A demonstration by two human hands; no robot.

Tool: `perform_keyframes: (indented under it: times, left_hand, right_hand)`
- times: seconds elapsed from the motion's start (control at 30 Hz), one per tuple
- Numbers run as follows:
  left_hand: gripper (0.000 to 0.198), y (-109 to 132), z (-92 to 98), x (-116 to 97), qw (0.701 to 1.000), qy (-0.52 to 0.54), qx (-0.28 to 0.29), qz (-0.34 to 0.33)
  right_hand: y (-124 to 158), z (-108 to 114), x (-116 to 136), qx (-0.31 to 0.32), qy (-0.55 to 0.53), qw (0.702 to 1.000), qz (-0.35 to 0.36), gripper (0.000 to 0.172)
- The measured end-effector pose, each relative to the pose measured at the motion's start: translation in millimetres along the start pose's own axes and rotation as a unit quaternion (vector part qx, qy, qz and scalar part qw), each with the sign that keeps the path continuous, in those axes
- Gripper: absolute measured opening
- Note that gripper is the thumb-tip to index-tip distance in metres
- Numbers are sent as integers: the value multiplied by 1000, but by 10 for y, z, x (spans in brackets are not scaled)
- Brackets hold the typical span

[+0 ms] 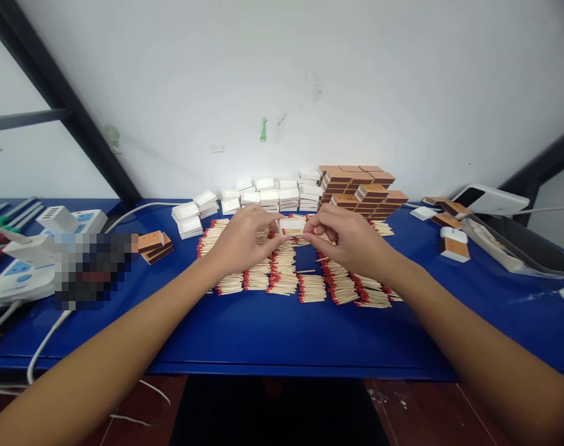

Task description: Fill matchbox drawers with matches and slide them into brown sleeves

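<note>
A small white matchbox tray point(292, 224) with matches lying in it is held level over the middle of the table. My left hand point(247, 238) pinches its left end between thumb and fingers. At the other end, the thumb and fingertips of my right hand point(342, 238) close on the tray, the remaining fingers curled. Below both hands lie rows of red-tipped matches point(282, 272), partly hidden by my hands. White trays point(266, 197) are stacked behind them along the wall. Brown matchboxes point(351, 183) form a stepped pile behind my right hand.
On the blue table point(282, 334), a few brown matchboxes point(154, 246) sit at left, near power strips point(19, 272) with cables and a blurred-out dark object. Loose box parts point(455, 244), a white device point(491, 201) and a dark tray point(528, 241) are at right.
</note>
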State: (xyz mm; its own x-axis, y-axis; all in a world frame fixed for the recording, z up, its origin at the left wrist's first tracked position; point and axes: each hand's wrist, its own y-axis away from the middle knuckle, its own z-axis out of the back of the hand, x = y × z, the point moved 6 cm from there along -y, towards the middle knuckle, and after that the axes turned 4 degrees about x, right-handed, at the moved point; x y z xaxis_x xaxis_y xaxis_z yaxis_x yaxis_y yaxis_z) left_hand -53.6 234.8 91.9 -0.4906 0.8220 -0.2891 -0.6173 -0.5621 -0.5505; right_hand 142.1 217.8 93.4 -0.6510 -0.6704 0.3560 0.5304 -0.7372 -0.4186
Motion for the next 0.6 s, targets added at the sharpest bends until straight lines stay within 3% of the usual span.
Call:
perform_keyframes:
  times: [0.17, 0.23, 0.6]
  left_hand:
    - [21, 12, 20, 112, 998, -43, -29, 22]
    - [22, 14, 16, 122, 998, -48, -31, 18]
    - [28, 21, 7, 116, 998, -59, -22, 16]
  right_hand:
    - [53, -182, -78, 211, -30, 976, -46, 23]
    - [88, -247, -99, 260, -42, 963, -65, 25]
    - [114, -271, -70, 291, -31, 952, -95, 10]
